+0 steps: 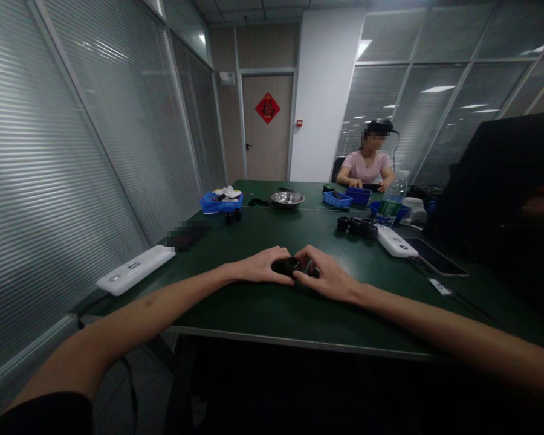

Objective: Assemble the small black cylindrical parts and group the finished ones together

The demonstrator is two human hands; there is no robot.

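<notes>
Low over the near middle of the green table (254, 308), both my hands meet at a small black round part (292, 264) with a ring-like top. My left hand (265, 266) is closed around its left side, thumb in front and fingers behind. From the right, my right hand (324, 273) curls its thumb and fingertips against the same part. Something dark shows under the right palm, too shadowed to name. Several similar black round parts (356, 226) stand together farther right, and a few more (233, 216) sit at the back left.
A steel bowl (288, 200) and blue baskets (222, 200) stand toward the back. On the right are a water bottle (390, 202), a white power bank (395, 243) and a phone (437, 257). Another white device (136, 269) lies left. Across the table sits a person (367, 166).
</notes>
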